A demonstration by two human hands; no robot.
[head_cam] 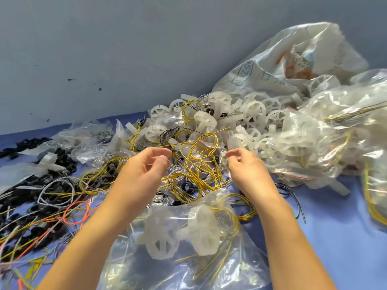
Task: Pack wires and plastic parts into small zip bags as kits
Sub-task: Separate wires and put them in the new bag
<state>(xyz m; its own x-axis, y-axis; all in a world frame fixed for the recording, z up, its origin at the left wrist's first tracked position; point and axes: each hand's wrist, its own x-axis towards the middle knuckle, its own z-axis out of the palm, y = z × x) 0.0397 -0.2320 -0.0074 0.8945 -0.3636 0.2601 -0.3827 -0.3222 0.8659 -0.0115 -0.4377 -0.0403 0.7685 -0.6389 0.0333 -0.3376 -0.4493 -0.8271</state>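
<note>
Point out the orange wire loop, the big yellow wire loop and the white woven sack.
orange wire loop [64, 215], head view, its left arc
yellow wire loop [209, 134], head view, its top
white woven sack [272, 65], head view, printed side

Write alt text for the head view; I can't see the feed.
The left hand and right hand hover, fingers loosely curled, over tangled yellow wire loops on a blue table; whether either pinches anything is unclear. White plastic wheels pile up behind, and a filled zip bag lies between the forearms.

Left hand [144, 166] loosely curled; right hand [245, 164] likewise
</note>
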